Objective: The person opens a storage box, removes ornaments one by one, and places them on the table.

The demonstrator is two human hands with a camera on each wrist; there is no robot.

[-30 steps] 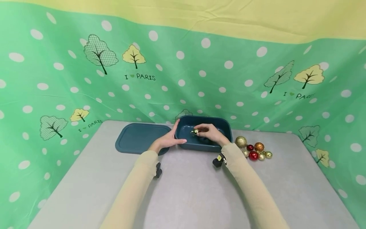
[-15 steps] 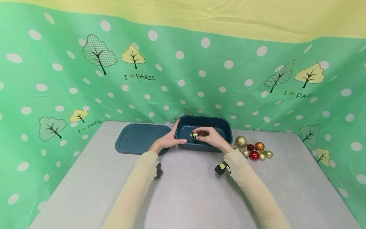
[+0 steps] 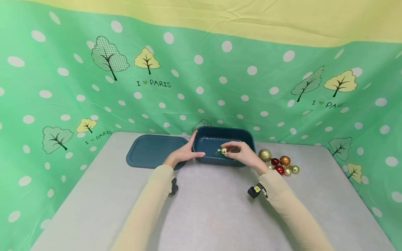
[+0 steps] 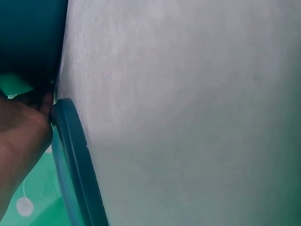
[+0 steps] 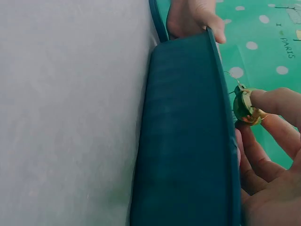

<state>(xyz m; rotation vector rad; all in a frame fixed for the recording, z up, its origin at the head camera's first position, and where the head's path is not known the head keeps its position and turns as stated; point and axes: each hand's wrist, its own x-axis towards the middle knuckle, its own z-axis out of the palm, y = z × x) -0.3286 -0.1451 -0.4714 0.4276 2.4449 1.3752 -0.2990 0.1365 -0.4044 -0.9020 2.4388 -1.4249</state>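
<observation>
My right hand (image 3: 243,155) pinches a small shiny gold Christmas bauble (image 3: 224,150) between thumb and fingers, above the dark blue box (image 3: 223,161). The bauble's cap and thin wire hook point left; in the right wrist view the gold bauble (image 5: 246,107) appears just past the box's rim. My left hand (image 3: 185,151) rests against the box's left end with thumb and fingers spread straight. Its thumb lies at the front left corner of the rim. In the left wrist view only part of the left hand (image 4: 23,136) shows, beside the box wall (image 4: 30,37).
A flat dark blue lid (image 3: 154,150) lies left of the box, partly under my left forearm's reach. Several baubles, among them a large gold glitter one (image 3: 265,155), a red one (image 3: 278,169) and an orange one (image 3: 284,160), sit right of the box. A green curtain (image 3: 201,101) hangs behind.
My right hand has drawn back to the right and slightly toward me, with the gold bauble pinched in it throughout. My left hand has stayed at the box's left end.
</observation>
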